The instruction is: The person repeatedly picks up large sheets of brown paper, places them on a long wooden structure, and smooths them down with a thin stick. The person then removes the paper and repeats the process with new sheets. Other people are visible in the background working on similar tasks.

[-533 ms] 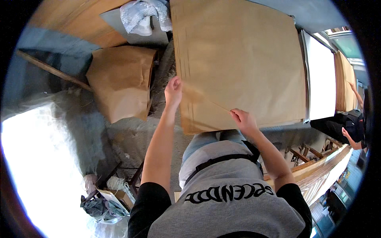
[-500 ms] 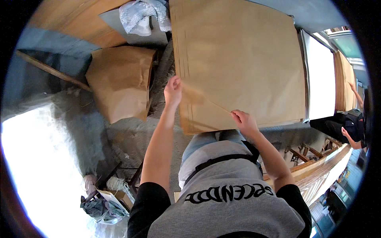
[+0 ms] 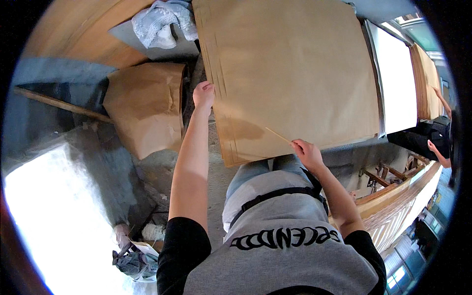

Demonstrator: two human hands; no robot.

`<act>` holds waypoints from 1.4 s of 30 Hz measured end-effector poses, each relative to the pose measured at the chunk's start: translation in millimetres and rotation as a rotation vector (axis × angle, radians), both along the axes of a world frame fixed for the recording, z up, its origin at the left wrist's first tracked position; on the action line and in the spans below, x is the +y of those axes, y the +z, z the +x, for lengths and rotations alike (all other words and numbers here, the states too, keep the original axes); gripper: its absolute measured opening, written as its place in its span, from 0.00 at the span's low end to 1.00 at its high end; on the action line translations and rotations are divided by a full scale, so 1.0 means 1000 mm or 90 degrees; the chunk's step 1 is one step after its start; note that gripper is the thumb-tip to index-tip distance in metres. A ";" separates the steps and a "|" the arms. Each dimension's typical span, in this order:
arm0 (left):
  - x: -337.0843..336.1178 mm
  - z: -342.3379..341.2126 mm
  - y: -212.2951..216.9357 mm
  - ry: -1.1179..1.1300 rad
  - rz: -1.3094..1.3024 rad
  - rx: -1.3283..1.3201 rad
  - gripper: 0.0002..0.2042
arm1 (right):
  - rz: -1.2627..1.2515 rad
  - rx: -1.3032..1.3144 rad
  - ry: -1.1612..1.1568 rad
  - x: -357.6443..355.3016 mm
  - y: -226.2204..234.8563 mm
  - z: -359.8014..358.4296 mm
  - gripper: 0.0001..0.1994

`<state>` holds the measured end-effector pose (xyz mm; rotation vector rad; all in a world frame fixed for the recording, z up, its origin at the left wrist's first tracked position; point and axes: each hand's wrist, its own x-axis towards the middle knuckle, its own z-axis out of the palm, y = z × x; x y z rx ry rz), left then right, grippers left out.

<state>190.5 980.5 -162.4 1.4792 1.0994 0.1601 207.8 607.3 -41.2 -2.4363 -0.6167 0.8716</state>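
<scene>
Your left hand (image 3: pixel 203 95) rests on the left edge of the stack of brown paper sheets (image 3: pixel 290 73), fingers curled down against the fanned sheet edges; whether it actually pinches a sheet you cannot tell from this angle. Your right hand (image 3: pixel 307 152) is closed around one end of a thin wooden stick (image 3: pixel 278 135), which slants up and to the left across the near corner of the top sheet (its far tip lies on the paper, well short of your left hand). The stack spreads away from you, filling the space between and beyond both hands, its near edge just above your knees.

To the left of the stack, beside your left forearm, a crumpled brown paper bag (image 3: pixel 145 105) sits on the floor. Past it lies a bundle of grey-white cloth (image 3: pixel 160 22). A white sheet (image 3: pixel 396 86) borders the stack on the right, and at the far right edge another person's hand (image 3: pixel 437 150) shows.
</scene>
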 end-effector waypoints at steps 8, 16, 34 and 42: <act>0.009 0.007 0.023 -0.016 -0.137 -0.013 0.12 | 0.002 0.003 -0.010 -0.003 -0.003 -0.002 0.11; -0.005 0.008 0.024 0.034 -0.072 -0.083 0.15 | -0.009 0.011 -0.006 -0.005 -0.010 0.002 0.11; -0.051 -0.074 0.041 -0.104 -0.352 0.092 0.14 | -0.011 -0.083 0.065 0.051 -0.015 0.020 0.09; -0.104 -0.137 0.020 -0.069 -0.329 0.148 0.17 | -0.125 -0.125 0.208 0.120 -0.021 0.016 0.07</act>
